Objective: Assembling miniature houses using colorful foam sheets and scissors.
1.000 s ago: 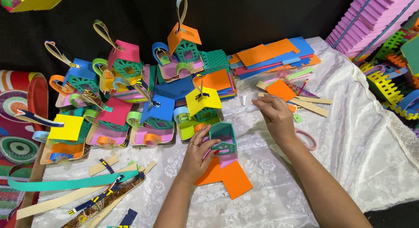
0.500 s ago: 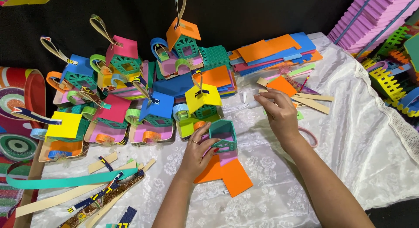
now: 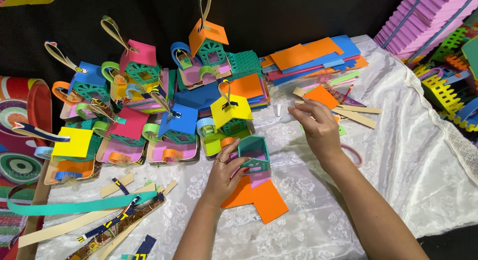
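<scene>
At the centre of the frame, the left hand [image 3: 226, 173] closes around a small teal house [image 3: 253, 154] to keep it steady on the tabletop [image 3: 398, 190]. The right hand [image 3: 318, 128] pinches a thin strip [image 3: 298, 103] just above.

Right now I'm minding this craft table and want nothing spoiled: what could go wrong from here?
The left hand grips the roofless teal foam house by its thin walls; a squeeze might bend them. The right hand pinches something small, perhaps a glue tube, above the white lace cloth; drips could stain it. The finished houses crowd close and could be knocked.
</scene>
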